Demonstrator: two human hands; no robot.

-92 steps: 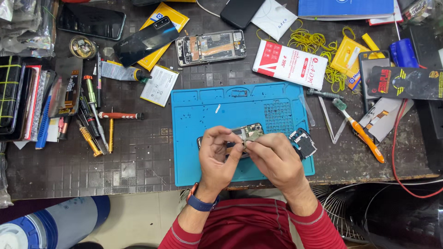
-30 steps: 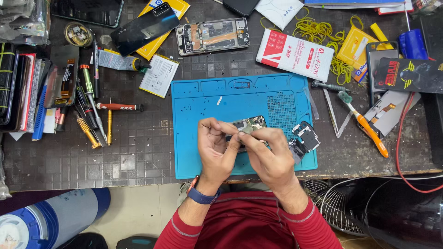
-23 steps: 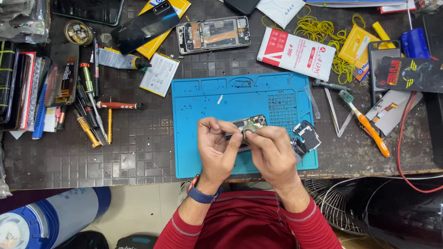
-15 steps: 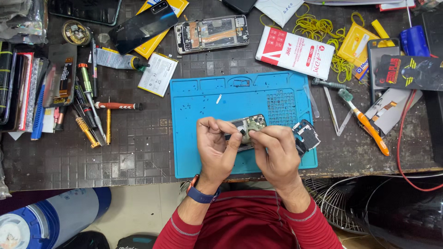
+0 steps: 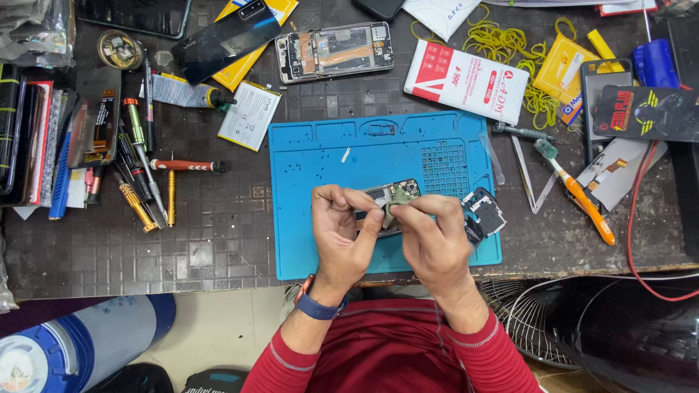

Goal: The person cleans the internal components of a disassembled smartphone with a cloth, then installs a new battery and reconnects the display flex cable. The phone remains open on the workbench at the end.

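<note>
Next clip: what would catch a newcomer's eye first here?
The bright blue mat at the bench centre, where the left hand and right hand pinch a small circuit board between them. Behind it lies an opened phone, its insides showing. Screwdrivers are strewn at the left, and yellow rubber bands are heaped at the top right.
</note>
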